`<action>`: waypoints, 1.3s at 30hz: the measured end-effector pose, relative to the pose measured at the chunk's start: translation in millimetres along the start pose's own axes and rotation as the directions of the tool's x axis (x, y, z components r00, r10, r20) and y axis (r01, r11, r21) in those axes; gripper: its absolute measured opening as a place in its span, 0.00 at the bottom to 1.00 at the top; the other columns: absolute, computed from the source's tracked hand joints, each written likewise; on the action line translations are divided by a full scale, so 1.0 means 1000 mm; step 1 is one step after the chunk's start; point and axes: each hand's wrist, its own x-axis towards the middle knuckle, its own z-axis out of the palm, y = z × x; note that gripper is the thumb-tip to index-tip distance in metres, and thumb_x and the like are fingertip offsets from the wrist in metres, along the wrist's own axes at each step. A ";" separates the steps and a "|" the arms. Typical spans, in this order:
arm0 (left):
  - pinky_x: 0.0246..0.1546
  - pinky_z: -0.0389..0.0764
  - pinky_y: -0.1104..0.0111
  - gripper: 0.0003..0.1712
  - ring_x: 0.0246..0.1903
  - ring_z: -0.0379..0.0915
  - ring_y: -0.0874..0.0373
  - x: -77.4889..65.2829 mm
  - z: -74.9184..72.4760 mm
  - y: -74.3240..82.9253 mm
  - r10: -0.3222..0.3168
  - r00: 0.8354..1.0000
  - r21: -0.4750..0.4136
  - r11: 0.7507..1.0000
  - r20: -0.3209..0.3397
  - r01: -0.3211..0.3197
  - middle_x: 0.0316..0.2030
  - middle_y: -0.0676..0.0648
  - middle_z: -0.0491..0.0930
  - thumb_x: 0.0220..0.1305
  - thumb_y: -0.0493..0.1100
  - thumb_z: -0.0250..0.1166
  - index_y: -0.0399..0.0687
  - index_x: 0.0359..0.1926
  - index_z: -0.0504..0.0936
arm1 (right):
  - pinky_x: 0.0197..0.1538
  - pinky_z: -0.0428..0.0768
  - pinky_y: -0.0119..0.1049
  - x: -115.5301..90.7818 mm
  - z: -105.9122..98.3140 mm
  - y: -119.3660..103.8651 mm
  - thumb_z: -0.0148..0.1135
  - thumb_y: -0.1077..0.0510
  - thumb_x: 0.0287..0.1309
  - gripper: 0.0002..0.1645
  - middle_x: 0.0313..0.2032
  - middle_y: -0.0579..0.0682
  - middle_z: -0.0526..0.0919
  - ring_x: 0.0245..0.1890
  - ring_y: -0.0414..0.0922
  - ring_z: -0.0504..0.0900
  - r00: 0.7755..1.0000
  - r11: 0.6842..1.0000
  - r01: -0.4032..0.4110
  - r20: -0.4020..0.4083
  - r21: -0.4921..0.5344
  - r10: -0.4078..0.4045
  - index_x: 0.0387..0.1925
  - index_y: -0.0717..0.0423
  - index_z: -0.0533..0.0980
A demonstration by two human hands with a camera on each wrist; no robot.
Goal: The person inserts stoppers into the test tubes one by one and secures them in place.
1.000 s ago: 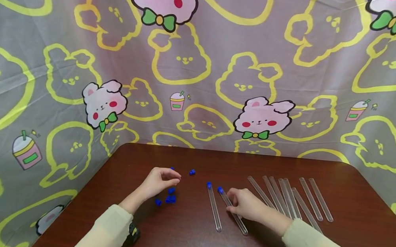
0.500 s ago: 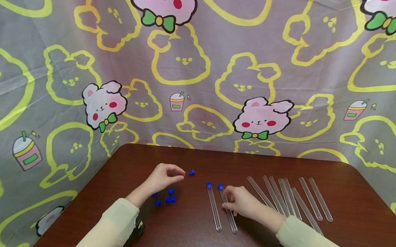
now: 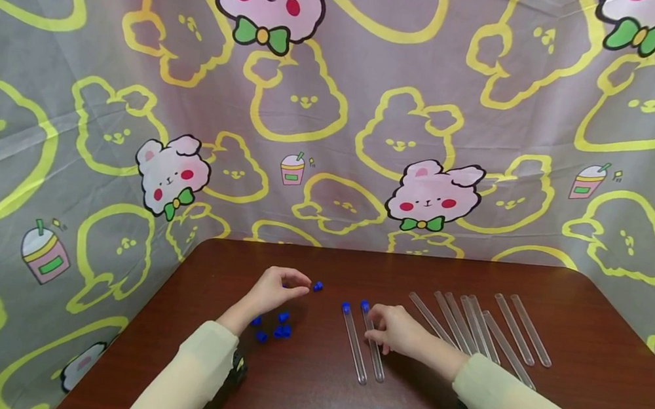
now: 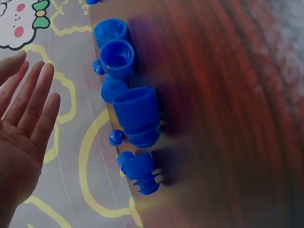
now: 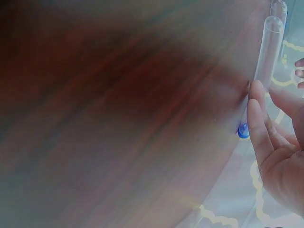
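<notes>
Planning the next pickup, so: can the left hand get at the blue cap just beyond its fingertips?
Likely yes: the left hand looks free of any object, its fingertips are close to the blue cap, and nothing visible stands between them.

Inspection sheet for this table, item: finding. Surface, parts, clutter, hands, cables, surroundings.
Surface: reddish-brown tabletop, glossy, wood-look.
Parts: left capped tube and right capped tube side by side; uncapped tubes lie to the right; loose blue caps to the left, with a lone cap farther back.
Clutter: nothing seen.
Left hand: open, beside the lone cap; contact unclear.
Right hand: pinches the right capped tube.
Cables: nothing seen.
Surroundings: cartoon-print cloth behind and at both sides.
</notes>
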 end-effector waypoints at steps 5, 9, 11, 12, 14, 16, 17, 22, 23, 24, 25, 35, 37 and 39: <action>0.38 0.81 0.65 0.07 0.35 0.81 0.58 0.005 0.002 -0.001 -0.018 1.000 -0.009 1.000 0.010 0.019 0.35 0.51 0.85 0.58 0.35 0.71 0.42 0.40 0.87 | 0.17 0.75 0.33 -0.006 -0.004 0.001 0.68 0.61 0.59 0.16 0.17 0.45 0.77 0.11 0.42 0.76 1.000 1.000 0.009 0.006 0.009 -0.009 0.44 0.65 0.74; 0.38 0.81 0.65 0.08 0.35 0.81 0.59 0.009 0.004 -0.001 -0.042 0.999 -0.020 0.999 0.021 0.043 0.35 0.51 0.85 0.58 0.36 0.71 0.42 0.40 0.87 | 0.17 0.75 0.32 -0.012 -0.009 0.001 0.67 0.60 0.59 0.16 0.17 0.45 0.78 0.11 0.41 0.76 0.999 0.999 0.035 0.000 0.027 -0.035 0.43 0.66 0.74; 0.39 0.81 0.65 0.08 0.35 0.81 0.59 0.011 0.004 0.000 -0.050 0.998 -0.021 0.999 0.026 0.050 0.36 0.51 0.85 0.58 0.38 0.71 0.43 0.40 0.87 | 0.17 0.75 0.32 -0.016 -0.013 0.001 0.67 0.60 0.59 0.17 0.18 0.46 0.78 0.11 0.41 0.76 0.999 0.999 0.039 -0.008 0.030 -0.039 0.44 0.66 0.74; 0.39 0.81 0.65 0.09 0.36 0.81 0.59 0.012 0.005 0.000 -0.051 0.998 -0.021 0.998 0.028 0.052 0.36 0.51 0.85 0.58 0.38 0.71 0.43 0.40 0.87 | 0.17 0.75 0.32 -0.019 -0.015 0.001 0.67 0.60 0.59 0.17 0.18 0.46 0.78 0.12 0.41 0.76 0.999 0.999 0.035 -0.011 0.033 -0.035 0.45 0.66 0.74; 0.40 0.81 0.65 0.09 0.36 0.81 0.59 0.015 0.005 0.000 -0.055 0.998 -0.019 0.998 0.032 0.056 0.37 0.51 0.85 0.58 0.38 0.71 0.44 0.41 0.87 | 0.17 0.75 0.33 -0.023 -0.020 0.000 0.67 0.60 0.59 0.18 0.19 0.46 0.79 0.12 0.42 0.77 1.000 0.999 0.027 -0.017 0.032 -0.026 0.46 0.66 0.73; 0.40 0.81 0.63 0.08 0.36 0.81 0.58 0.017 0.006 -0.001 -0.054 0.998 -0.017 0.998 0.032 0.055 0.37 0.51 0.85 0.58 0.37 0.71 0.45 0.41 0.87 | 0.18 0.76 0.33 -0.027 -0.025 -0.001 0.67 0.59 0.59 0.18 0.20 0.46 0.79 0.13 0.42 0.77 1.000 1.000 0.013 -0.024 0.023 -0.012 0.47 0.65 0.73; 0.40 0.81 0.63 0.08 0.36 0.81 0.58 0.017 0.006 -0.001 -0.055 0.998 -0.015 0.998 0.033 0.055 0.37 0.51 0.85 0.58 0.36 0.71 0.45 0.41 0.86 | 0.19 0.76 0.33 -0.029 -0.028 -0.001 0.67 0.59 0.60 0.18 0.20 0.46 0.80 0.14 0.42 0.77 1.000 1.000 0.010 -0.026 0.020 -0.009 0.48 0.65 0.73; 0.41 0.81 0.61 0.10 0.36 0.81 0.57 0.022 0.009 -0.005 -0.044 0.998 -0.003 0.999 0.041 0.044 0.36 0.50 0.85 0.58 0.35 0.70 0.40 0.42 0.86 | 0.19 0.74 0.33 -0.039 -0.041 0.002 0.67 0.58 0.60 0.20 0.23 0.45 0.81 0.15 0.40 0.77 0.998 0.999 0.024 -0.054 -0.033 -0.026 0.50 0.64 0.74; 0.42 0.81 0.61 0.10 0.36 0.81 0.57 0.023 0.009 -0.006 -0.044 0.998 0.003 0.999 0.045 0.044 0.36 0.50 0.85 0.58 0.35 0.70 0.39 0.42 0.86 | 0.20 0.74 0.33 -0.041 -0.043 0.003 0.67 0.57 0.60 0.20 0.23 0.44 0.81 0.15 0.40 0.76 0.998 0.998 0.027 -0.060 -0.049 -0.030 0.50 0.63 0.74; 0.42 0.80 0.61 0.11 0.37 0.81 0.57 0.025 0.009 -0.007 -0.043 0.998 0.009 0.999 0.048 0.043 0.36 0.50 0.85 0.58 0.35 0.71 0.38 0.43 0.85 | 0.20 0.73 0.33 -0.043 -0.046 0.003 0.67 0.56 0.60 0.20 0.24 0.42 0.80 0.15 0.39 0.76 0.997 0.997 0.027 -0.069 -0.070 -0.032 0.50 0.62 0.74; 0.42 0.80 0.60 0.11 0.37 0.81 0.57 0.026 0.010 -0.008 -0.037 0.998 0.015 0.999 0.050 0.036 0.36 0.49 0.85 0.58 0.35 0.71 0.37 0.43 0.85 | 0.20 0.72 0.32 -0.046 -0.048 0.004 0.67 0.55 0.60 0.20 0.24 0.41 0.80 0.16 0.38 0.75 0.996 0.996 0.024 -0.078 -0.089 -0.031 0.50 0.61 0.75; 0.46 0.79 0.58 0.13 0.40 0.80 0.54 0.037 0.014 -0.018 -0.089 0.992 0.060 0.995 0.086 0.084 0.39 0.47 0.85 0.56 0.34 0.72 0.40 0.45 0.85 | 0.24 0.72 0.31 -0.062 -0.062 0.011 0.70 0.54 0.56 0.19 0.26 0.34 0.78 0.21 0.32 0.73 0.987 0.971 0.053 -0.138 -0.234 -0.087 0.48 0.55 0.77; 0.45 0.79 0.59 0.14 0.41 0.80 0.54 0.039 0.016 -0.019 -0.105 0.989 0.068 0.993 0.102 0.099 0.40 0.47 0.84 0.56 0.35 0.72 0.41 0.45 0.85 | 0.25 0.72 0.31 -0.065 -0.064 0.013 0.70 0.54 0.56 0.19 0.28 0.34 0.78 0.23 0.31 0.72 0.983 0.966 0.067 -0.149 -0.250 -0.107 0.47 0.54 0.77; 0.45 0.79 0.60 0.15 0.41 0.79 0.54 0.040 0.017 -0.020 -0.117 0.986 0.072 0.991 0.118 0.109 0.41 0.46 0.84 0.56 0.35 0.72 0.41 0.46 0.85 | 0.25 0.72 0.31 -0.069 -0.065 0.014 0.70 0.54 0.56 0.18 0.29 0.35 0.78 0.24 0.31 0.72 0.981 0.965 0.072 -0.154 -0.254 -0.114 0.47 0.54 0.77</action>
